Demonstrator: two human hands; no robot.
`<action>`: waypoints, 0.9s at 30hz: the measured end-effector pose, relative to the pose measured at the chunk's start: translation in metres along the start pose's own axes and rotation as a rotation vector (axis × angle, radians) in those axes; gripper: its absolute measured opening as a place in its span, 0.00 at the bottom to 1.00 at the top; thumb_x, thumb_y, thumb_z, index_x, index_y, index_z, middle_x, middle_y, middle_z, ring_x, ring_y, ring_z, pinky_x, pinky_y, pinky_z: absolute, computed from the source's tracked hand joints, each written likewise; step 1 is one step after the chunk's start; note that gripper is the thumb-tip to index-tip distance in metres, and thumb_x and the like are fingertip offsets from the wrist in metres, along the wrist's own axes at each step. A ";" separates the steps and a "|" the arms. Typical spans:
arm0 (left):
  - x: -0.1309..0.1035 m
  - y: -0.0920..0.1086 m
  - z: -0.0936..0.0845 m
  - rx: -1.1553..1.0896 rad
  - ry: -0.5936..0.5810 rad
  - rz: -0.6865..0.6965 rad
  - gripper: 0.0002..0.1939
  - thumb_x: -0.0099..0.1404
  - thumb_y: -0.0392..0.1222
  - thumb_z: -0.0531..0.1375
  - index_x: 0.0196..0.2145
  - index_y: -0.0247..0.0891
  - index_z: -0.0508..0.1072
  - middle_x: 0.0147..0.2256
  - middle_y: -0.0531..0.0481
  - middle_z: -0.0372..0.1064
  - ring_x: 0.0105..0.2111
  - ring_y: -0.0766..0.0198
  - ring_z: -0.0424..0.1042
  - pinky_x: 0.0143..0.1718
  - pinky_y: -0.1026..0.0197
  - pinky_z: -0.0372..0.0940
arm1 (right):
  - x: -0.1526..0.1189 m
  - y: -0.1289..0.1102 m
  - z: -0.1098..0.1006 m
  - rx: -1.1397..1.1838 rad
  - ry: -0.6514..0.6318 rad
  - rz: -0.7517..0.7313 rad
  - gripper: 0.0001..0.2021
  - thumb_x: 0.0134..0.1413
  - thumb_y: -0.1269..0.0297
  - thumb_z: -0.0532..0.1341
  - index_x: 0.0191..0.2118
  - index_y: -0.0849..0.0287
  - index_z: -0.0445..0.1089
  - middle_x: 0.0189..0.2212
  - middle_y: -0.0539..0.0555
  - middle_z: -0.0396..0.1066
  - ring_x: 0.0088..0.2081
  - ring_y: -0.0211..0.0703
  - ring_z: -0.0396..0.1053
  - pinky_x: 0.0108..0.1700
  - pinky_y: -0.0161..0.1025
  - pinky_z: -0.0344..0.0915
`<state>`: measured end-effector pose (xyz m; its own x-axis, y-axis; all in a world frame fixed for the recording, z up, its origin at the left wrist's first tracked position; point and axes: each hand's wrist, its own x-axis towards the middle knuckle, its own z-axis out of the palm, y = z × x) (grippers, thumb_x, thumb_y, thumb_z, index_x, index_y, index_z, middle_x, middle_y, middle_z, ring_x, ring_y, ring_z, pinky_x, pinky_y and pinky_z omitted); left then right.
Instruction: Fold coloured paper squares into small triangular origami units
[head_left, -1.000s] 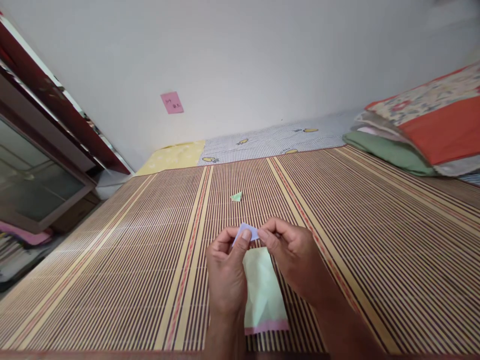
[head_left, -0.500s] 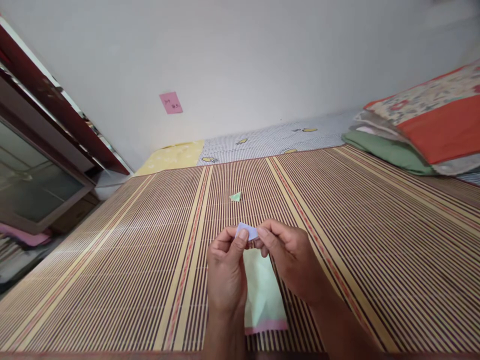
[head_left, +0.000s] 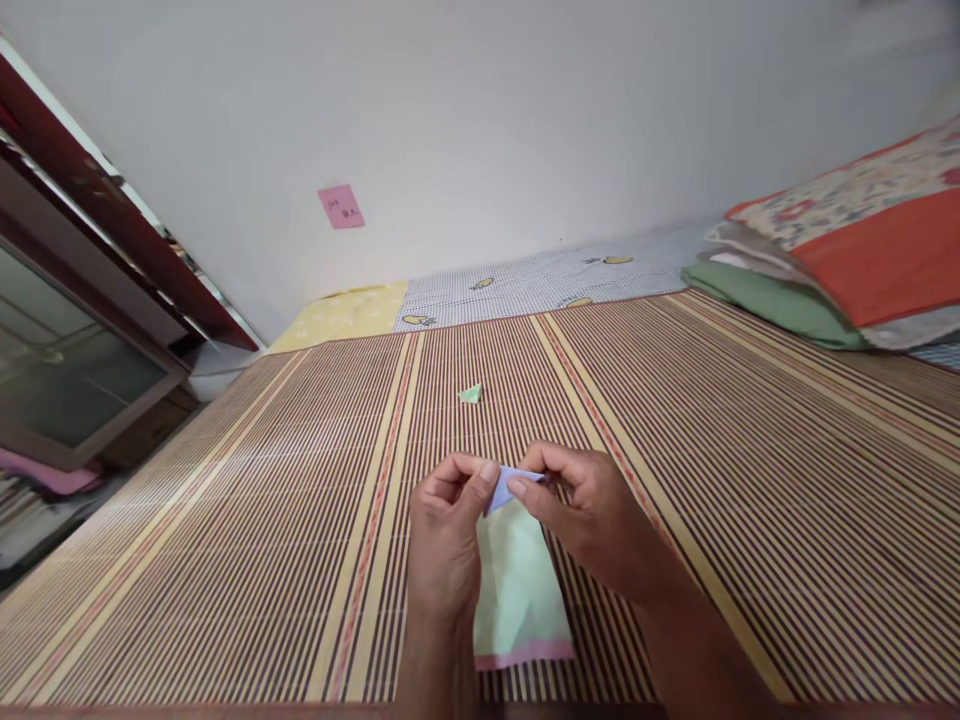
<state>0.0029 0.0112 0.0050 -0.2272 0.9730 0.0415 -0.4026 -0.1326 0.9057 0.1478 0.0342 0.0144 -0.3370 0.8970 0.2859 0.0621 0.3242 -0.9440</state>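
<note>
A small piece of folded lilac paper (head_left: 504, 489) is pinched between both hands above the mat. My left hand (head_left: 448, 530) grips its left corner between thumb and forefinger, the other fingers curled. With thumb and bent fingers, my right hand (head_left: 589, 510) pinches the paper's right side. Below and between the wrists lies a pale green sheet (head_left: 521, 590) with a pink strip along its near edge; the left hand covers part of its left side. Farther off, beyond the fingertips, a small folded green paper triangle (head_left: 472, 394) rests on the mat.
A striped woven mat (head_left: 262, 520) spans the bed. Patterned cloth (head_left: 517, 285) runs along the wall behind it. Folded bedding (head_left: 795, 300) is stacked at the right. A pink note (head_left: 341, 206) is stuck on the wall. A glass-panelled cabinet (head_left: 67, 350) stands at the left.
The lilac paper has been turned in the fingers and now shows a pointed, triangular outline toward the right. The right thumb has moved onto its face. The left hand has shifted slightly left.
</note>
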 end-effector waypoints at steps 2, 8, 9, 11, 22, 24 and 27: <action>0.001 0.001 -0.002 -0.020 -0.012 -0.023 0.13 0.56 0.44 0.73 0.24 0.34 0.76 0.22 0.54 0.67 0.24 0.71 0.62 0.28 0.69 0.60 | 0.001 0.002 -0.003 0.064 0.038 0.006 0.12 0.62 0.62 0.63 0.27 0.58 0.67 0.21 0.45 0.60 0.24 0.35 0.57 0.25 0.34 0.54; 0.004 0.000 0.003 -0.217 -0.047 -0.205 0.15 0.50 0.44 0.77 0.24 0.33 0.76 0.19 0.56 0.64 0.19 0.74 0.58 0.22 0.72 0.57 | 0.005 0.007 -0.003 0.261 0.053 0.004 0.06 0.57 0.62 0.69 0.38 0.57 0.75 0.30 0.48 0.73 0.33 0.38 0.70 0.36 0.35 0.68; 0.005 -0.001 0.004 -0.250 -0.041 -0.233 0.15 0.49 0.43 0.77 0.25 0.33 0.77 0.20 0.55 0.66 0.20 0.74 0.60 0.22 0.72 0.58 | 0.005 0.007 -0.002 0.290 0.029 0.005 0.07 0.57 0.63 0.69 0.41 0.57 0.76 0.32 0.49 0.74 0.34 0.38 0.71 0.38 0.36 0.69; 0.006 -0.002 0.004 -0.305 -0.035 -0.286 0.16 0.46 0.41 0.78 0.27 0.32 0.79 0.24 0.52 0.70 0.22 0.73 0.64 0.24 0.72 0.62 | 0.004 0.007 -0.003 0.316 0.001 0.005 0.08 0.57 0.64 0.69 0.42 0.56 0.77 0.33 0.50 0.75 0.36 0.39 0.72 0.41 0.37 0.70; 0.001 -0.002 0.013 -0.256 0.003 -0.173 0.14 0.48 0.43 0.77 0.26 0.33 0.80 0.23 0.53 0.72 0.23 0.72 0.67 0.28 0.70 0.65 | 0.005 0.002 0.004 -0.047 0.135 -0.214 0.14 0.57 0.77 0.59 0.42 0.54 0.77 0.35 0.51 0.73 0.38 0.42 0.72 0.40 0.40 0.69; -0.001 -0.005 0.018 -0.208 0.045 -0.120 0.14 0.50 0.46 0.76 0.27 0.33 0.81 0.24 0.52 0.73 0.25 0.69 0.69 0.29 0.67 0.66 | 0.005 0.004 0.011 -0.167 0.241 -0.308 0.14 0.57 0.79 0.57 0.39 0.55 0.77 0.35 0.51 0.73 0.38 0.43 0.71 0.39 0.40 0.69; -0.005 -0.008 0.024 -0.170 0.066 -0.117 0.17 0.52 0.51 0.75 0.31 0.34 0.83 0.27 0.48 0.76 0.28 0.64 0.73 0.32 0.62 0.69 | 0.006 0.008 0.017 -0.310 0.320 -0.408 0.15 0.58 0.79 0.55 0.39 0.56 0.76 0.35 0.54 0.71 0.39 0.44 0.71 0.40 0.41 0.69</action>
<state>0.0286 0.0124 0.0077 -0.2250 0.9699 -0.0926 -0.5719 -0.0545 0.8185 0.1307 0.0369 0.0055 -0.0951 0.7124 0.6954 0.2745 0.6902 -0.6695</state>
